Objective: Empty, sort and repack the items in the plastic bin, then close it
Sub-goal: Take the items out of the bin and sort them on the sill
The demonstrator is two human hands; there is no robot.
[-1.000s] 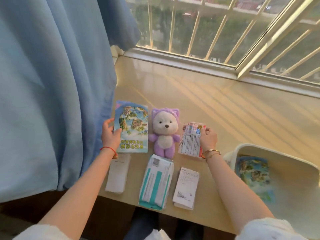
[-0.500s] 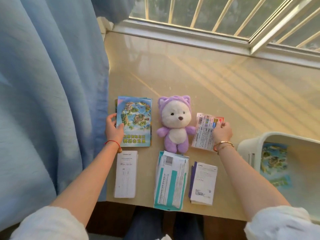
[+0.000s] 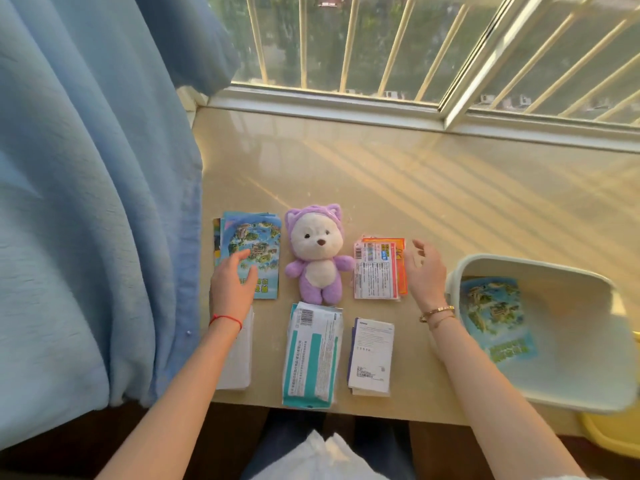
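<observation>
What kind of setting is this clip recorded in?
Probably a home, at a wide stone window ledge used as a worktop: a barred window looks outdoors, a blue curtain hangs beside it, and a plush toy lies among sorted packets.

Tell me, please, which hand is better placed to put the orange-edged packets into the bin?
The right hand, probably. It hovers open just beside the orange-edged packets, with the bin directly on its other side. The left hand rests on the map booklets, beyond the plush toy.
</observation>
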